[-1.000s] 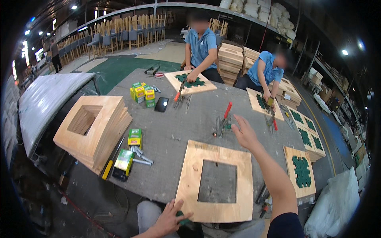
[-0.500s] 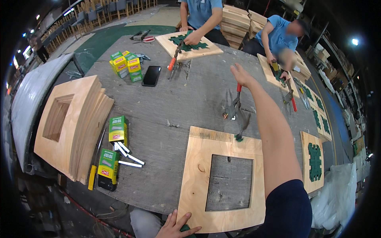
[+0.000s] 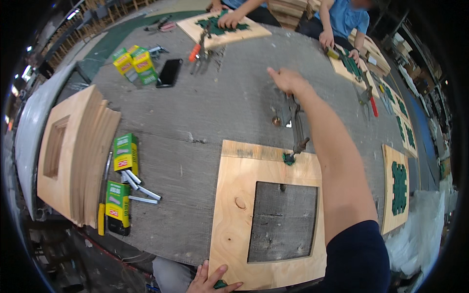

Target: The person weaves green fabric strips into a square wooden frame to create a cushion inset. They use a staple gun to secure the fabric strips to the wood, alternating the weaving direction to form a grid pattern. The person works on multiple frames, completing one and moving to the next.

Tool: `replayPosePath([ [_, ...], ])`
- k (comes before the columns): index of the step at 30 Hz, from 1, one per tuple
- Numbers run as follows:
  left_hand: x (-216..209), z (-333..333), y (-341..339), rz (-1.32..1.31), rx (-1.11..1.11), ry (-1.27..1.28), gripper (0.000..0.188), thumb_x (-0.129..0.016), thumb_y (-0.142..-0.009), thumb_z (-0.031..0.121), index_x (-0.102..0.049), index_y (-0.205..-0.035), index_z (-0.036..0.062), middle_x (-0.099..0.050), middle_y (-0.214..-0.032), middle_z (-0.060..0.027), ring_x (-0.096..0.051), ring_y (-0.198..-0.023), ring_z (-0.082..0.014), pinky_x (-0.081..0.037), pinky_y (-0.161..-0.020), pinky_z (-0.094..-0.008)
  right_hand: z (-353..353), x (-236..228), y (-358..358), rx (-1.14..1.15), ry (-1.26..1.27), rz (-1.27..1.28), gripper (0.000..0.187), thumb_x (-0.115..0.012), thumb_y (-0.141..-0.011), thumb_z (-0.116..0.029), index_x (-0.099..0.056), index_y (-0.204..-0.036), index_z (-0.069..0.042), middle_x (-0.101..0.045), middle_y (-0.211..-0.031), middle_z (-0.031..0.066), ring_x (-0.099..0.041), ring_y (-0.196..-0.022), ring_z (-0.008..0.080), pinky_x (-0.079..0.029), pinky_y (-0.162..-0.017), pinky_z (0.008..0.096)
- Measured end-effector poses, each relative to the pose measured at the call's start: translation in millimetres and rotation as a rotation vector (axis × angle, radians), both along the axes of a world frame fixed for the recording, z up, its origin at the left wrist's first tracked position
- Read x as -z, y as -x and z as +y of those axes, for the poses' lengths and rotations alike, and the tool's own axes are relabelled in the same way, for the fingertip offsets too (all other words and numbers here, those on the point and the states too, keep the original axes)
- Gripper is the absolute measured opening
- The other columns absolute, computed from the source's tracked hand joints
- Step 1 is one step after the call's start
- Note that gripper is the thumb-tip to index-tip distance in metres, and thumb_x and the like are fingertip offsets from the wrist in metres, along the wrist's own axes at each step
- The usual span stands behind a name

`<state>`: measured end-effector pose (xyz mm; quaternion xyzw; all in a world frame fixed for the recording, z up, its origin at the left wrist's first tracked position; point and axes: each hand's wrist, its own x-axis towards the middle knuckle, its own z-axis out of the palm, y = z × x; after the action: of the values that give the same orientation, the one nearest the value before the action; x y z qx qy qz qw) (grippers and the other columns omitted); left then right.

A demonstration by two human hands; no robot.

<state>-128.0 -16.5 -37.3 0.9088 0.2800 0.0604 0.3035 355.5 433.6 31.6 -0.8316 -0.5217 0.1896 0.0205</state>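
Pale, knotted wood makes up the frame [image 3: 232,215] lying flat on the grey counter [image 3: 181,117] before the person, the surface below showing through its rectangular opening. The left hand [image 3: 210,281] rests at the frame's near left corner, its fingers spread, a small green piece [image 3: 221,283] visible between them. The right hand [image 3: 288,82] reaches out to the upper end of a metal clamp [image 3: 297,128]; its fingers bend there, but the handle is hidden, so I cannot tell whether they are closed on it. The clamp's green tip [image 3: 289,159] sits over the frame's far edge.

To the left stand green and yellow boxes [image 3: 126,151] with silvery strips [image 3: 144,199] beside them, and further left a stack of similar frames [image 3: 61,190]. A black phone [image 3: 169,73] lies farther back. Across the counter, two people in blue shirts work at boards with green pieces. At the right lies another board [image 3: 388,225], a green plate [image 3: 399,188] on it.
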Motion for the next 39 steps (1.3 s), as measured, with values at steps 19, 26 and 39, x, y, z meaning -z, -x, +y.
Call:
replayPosePath([
  [19, -13.9, -0.9, -7.4, 0.008, 0.05, -0.038, 0.087, -0.079, -0.068, 0.005, -0.06, -0.145, 0.043, -0.02, -0.166, -0.0253, -0.018, -0.149, -0.0616, -0.015, -0.12, -0.0734, -594.8, 43.8, 113.8, 0.038, -0.73, 0.116, 0.046, -0.052, -0.099, -0.021, -0.058, -0.138, 0.002, -0.059, -0.141, 0.0231, -0.051, -0.137, 0.0444, -0.036, -0.118, 0.0538],
  [26, -11.8, -8.1, -10.4, -0.115, 0.055, -0.155, 0.065, -0.075, -0.087, 0.019, -0.058, -0.146, 0.0398, -0.021, -0.164, -0.0292, -0.015, -0.149, -0.0613, -0.015, -0.12, -0.0724, -598.4, 50.3, 129.0, 0.011, -0.844, -0.008, 0.048, -0.06, -0.095, -0.024, -0.06, -0.136, -0.001, -0.059, -0.139, 0.0216, -0.053, -0.133, 0.0447, -0.039, -0.115, 0.0537],
  [39, -31.3, -58.4, -15.5, 0.094, -0.043, -0.304, 0.06, -0.067, -0.092, 0.023, -0.056, -0.149, 0.0364, -0.022, -0.167, -0.025, -0.021, -0.152, -0.0531, -0.017, -0.123, -0.0668, -615.7, 45.1, 113.7, 0.048, -0.916, 0.04, 0.038, -0.061, -0.097, -0.022, -0.063, -0.128, -0.001, -0.066, -0.125, 0.0224, -0.06, -0.12, 0.0428, -0.046, -0.106, 0.049],
])
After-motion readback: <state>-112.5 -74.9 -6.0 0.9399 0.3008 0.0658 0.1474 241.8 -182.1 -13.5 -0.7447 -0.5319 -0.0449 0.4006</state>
